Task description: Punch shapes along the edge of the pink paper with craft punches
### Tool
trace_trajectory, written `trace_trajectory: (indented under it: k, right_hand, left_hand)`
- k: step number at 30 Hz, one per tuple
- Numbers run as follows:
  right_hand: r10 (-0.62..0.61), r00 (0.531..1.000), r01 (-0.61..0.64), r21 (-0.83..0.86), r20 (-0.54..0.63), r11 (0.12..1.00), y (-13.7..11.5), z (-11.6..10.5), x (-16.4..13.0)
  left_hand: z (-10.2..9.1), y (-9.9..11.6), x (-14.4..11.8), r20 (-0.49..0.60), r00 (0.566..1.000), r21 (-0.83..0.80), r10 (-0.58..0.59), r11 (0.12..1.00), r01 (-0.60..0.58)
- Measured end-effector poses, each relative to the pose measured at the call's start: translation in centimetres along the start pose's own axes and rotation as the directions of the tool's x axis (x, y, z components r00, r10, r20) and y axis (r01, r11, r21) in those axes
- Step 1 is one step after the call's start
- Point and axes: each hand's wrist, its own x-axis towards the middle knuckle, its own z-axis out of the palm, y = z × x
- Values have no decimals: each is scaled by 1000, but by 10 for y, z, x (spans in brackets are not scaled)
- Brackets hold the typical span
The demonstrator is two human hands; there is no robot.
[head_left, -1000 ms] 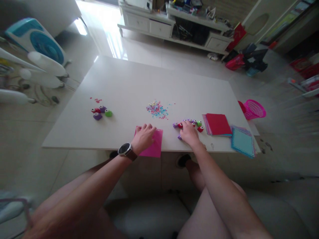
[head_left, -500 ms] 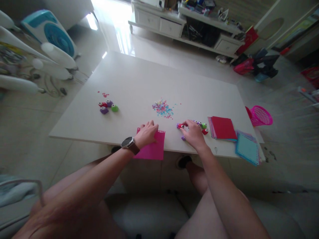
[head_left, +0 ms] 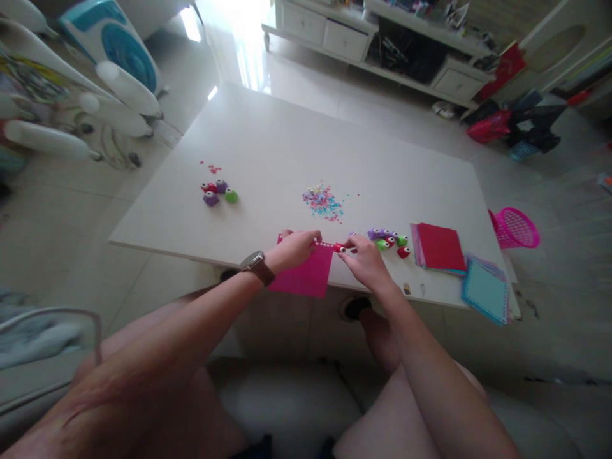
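1. I see my left hand point(head_left: 292, 247) pinching the pink sheet point(head_left: 306, 274) at the table's point(head_left: 287, 146) near edge.
2. My right hand point(head_left: 366, 258) grips a red punch point(head_left: 340, 248) against the sheet's top right corner.
3. More punches point(head_left: 387, 239) lie just right.

You have a pink paper sheet point(head_left: 306, 273) lying flat at the near edge of the table, its near part hanging over that edge. A small red punch point(head_left: 340, 247) sits at the sheet's far right corner, touching the paper there.
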Motion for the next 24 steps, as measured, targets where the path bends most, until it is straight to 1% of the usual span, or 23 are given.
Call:
trace_trajectory:
  k: [3, 10, 13, 16, 20, 22, 24]
  right_hand:
    - [-11, 1000, 11, 7, 0, 1000, -3, 0, -1]
    - [-11, 999, 11, -5, 30, 1000, -8, -1, -1]
    - [-1, 997, 2, -13, 74, 1000, -10, 1, -2]
    - [22, 992, -17, -39, 127, 999, -12, 5, -3]
    - [58, 984, -42, -100, 169, 994, -13, 12, -4]
    - [80, 979, -62, -103, 187, 993, -14, 15, -5]
    - [98, 974, -80, -91, 205, 993, -14, 16, -5]
  left_hand:
    - [1, -1, 1, -14, 1000, 2, 12, 1000, -12]
    - [3, -4, 5, 1, 1000, 7, 8, 1000, -8]
    - [5, -3, 3, -14, 1000, 17, 8, 1000, -8]
    - [12, -3, 1, -37, 999, 29, 29, 999, -27]
    - [20, -3, -1, 3, 999, 43, 40, 998, -40]
    - [21, 0, -4, -18, 999, 82, 48, 996, -46]
    - [21, 5, -8, -66, 994, 150, 82, 986, -72]
